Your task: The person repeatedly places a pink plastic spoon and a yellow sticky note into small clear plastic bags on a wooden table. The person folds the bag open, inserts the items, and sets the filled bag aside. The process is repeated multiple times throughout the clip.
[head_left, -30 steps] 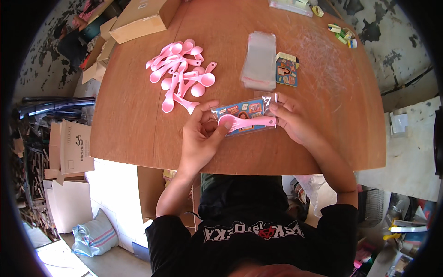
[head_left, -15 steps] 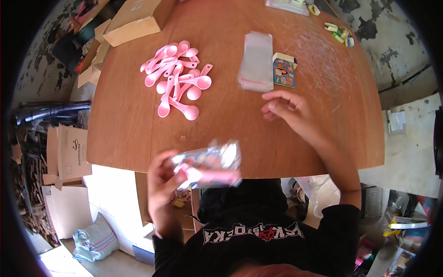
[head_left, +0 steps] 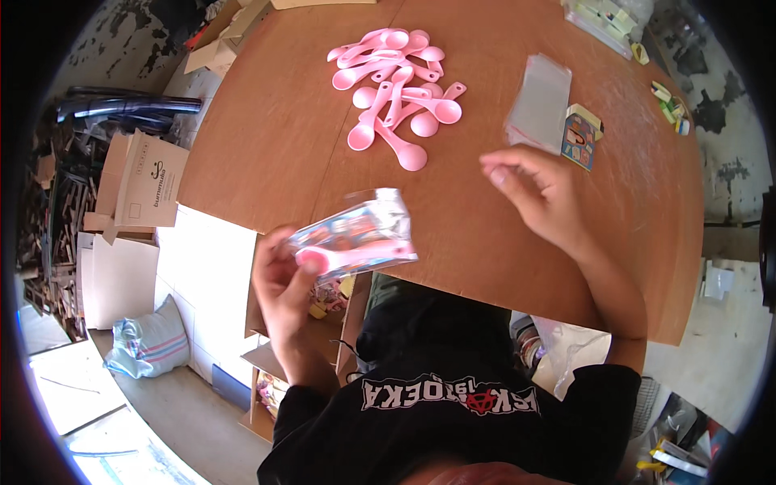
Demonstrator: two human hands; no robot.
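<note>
Bagged spoon (head_left: 360,256) swung away from right hand (head_left: 543,194), left grip (head_left: 283,284) pinching it
Right hung half-open, empty; setting aside seemed underway, needing release

From afar, I watch through one head-worn fisheye, the left of a pair, looking steeply down past the black shirt (head_left: 347,436) onto the brown table (head_left: 469,234). Left hand (head_left: 283,279) and right hand (head_left: 535,192) appear near; the table's closest edge slants down rightward, and the corners round off into black.
</note>
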